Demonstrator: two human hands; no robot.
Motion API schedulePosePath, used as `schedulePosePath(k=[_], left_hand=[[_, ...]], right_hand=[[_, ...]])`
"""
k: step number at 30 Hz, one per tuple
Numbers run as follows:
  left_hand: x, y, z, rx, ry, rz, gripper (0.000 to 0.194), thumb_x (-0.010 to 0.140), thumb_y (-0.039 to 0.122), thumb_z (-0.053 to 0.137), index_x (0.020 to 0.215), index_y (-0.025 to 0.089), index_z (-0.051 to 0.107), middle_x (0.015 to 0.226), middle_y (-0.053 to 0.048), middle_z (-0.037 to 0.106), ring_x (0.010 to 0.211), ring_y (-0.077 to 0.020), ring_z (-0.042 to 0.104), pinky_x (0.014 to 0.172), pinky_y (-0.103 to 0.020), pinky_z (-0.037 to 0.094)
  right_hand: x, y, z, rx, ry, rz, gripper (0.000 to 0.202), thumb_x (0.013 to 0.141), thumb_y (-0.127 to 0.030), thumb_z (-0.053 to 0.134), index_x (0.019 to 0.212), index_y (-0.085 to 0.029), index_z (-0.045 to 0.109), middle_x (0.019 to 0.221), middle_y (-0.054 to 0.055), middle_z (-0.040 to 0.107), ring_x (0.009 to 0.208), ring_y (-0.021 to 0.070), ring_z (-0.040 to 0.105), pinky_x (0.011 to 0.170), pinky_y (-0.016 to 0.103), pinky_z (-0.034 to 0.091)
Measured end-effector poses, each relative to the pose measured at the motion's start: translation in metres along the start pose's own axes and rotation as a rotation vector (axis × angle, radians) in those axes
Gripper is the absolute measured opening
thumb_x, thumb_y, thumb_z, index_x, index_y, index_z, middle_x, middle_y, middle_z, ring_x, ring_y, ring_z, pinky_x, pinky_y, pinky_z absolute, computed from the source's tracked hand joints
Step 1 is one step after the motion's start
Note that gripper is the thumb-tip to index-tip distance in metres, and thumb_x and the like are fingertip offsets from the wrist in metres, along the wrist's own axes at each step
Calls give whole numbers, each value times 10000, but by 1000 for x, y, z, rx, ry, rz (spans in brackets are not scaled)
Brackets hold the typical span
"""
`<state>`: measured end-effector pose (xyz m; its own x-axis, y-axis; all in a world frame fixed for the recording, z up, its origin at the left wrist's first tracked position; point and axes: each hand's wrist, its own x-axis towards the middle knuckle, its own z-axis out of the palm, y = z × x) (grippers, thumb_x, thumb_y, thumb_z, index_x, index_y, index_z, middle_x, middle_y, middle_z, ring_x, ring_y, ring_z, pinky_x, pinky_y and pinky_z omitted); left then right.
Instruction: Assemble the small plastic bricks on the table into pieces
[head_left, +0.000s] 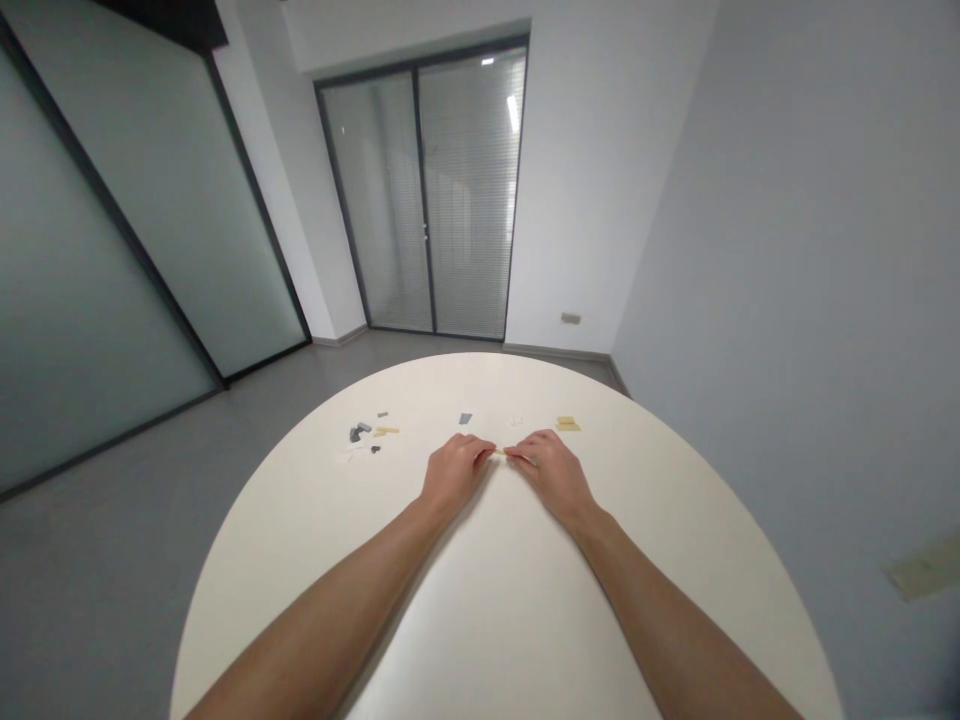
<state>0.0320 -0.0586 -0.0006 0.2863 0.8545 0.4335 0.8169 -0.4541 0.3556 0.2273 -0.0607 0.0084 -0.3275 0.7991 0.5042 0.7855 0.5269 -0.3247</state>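
Between my two hands, just above or on the white table (480, 600), is a small pale yellow piece (500, 452), its ends hidden by my fingers. My left hand (456, 470) pinches its left end. From the other side my right hand (551, 468) pinches the right end. Just beyond my right hand lie several flat tan-yellow strips (568, 424). A few small white pieces (515, 421) sit behind the gap between the hands. Past my left hand is a small grey piece (465, 419).
A loose group of small dark grey pieces (357, 434), yellow strips (386, 431) and white bits lies on the table's left side. The table has a round edge. Behind it stand a glass door (472, 200) and white walls, with frosted panels (165, 170) at left.
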Motion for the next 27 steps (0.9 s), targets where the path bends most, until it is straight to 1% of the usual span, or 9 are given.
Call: schedulePosePath(k=[9, 15, 19, 24, 27], left_hand=[[1, 2, -1, 2, 8, -18, 241, 993, 287, 486, 1057, 268, 718, 1040, -5, 733, 1008, -172, 619, 853, -280, 484], [0, 2, -1, -18, 14, -15, 227, 990, 257, 483, 1054, 254, 701, 1041, -2, 732, 1011, -173, 624, 848, -282, 483], [-1, 4, -2, -57, 24, -15, 223, 980, 240, 487, 1054, 253, 697, 1033, 2, 733, 1006, -172, 628, 848, -284, 483], [-1, 5, -4, -119, 25, -74, 209, 952, 222, 517, 1058, 254, 695, 1006, 3, 741, 965, -172, 644, 834, -283, 487], [-1, 5, -3, -148, 33, -65, 222, 938, 198, 524, 1083, 259, 681, 985, 9, 739, 960, -166, 645, 847, -281, 486]], right_hand=[[-2, 2, 3, -4, 32, -4, 150, 920, -270, 634, 986, -266, 769, 931, 42, 745, 968, 234, 586, 831, 356, 502], [-2, 1, 3, 3, 53, 7, 154, 929, -270, 620, 989, -257, 761, 948, 47, 742, 986, 236, 595, 849, 373, 515], [-3, -1, 2, 21, 72, 3, 161, 930, -248, 607, 1000, -256, 752, 982, 46, 742, 994, 232, 602, 870, 381, 520], [-2, -3, 2, 61, 104, -3, 167, 922, -210, 601, 996, -257, 743, 987, 37, 746, 1006, 224, 608, 889, 377, 522], [-2, -2, 3, 56, 108, -21, 163, 913, -199, 614, 994, -251, 746, 982, 37, 746, 1000, 225, 607, 889, 379, 520]])
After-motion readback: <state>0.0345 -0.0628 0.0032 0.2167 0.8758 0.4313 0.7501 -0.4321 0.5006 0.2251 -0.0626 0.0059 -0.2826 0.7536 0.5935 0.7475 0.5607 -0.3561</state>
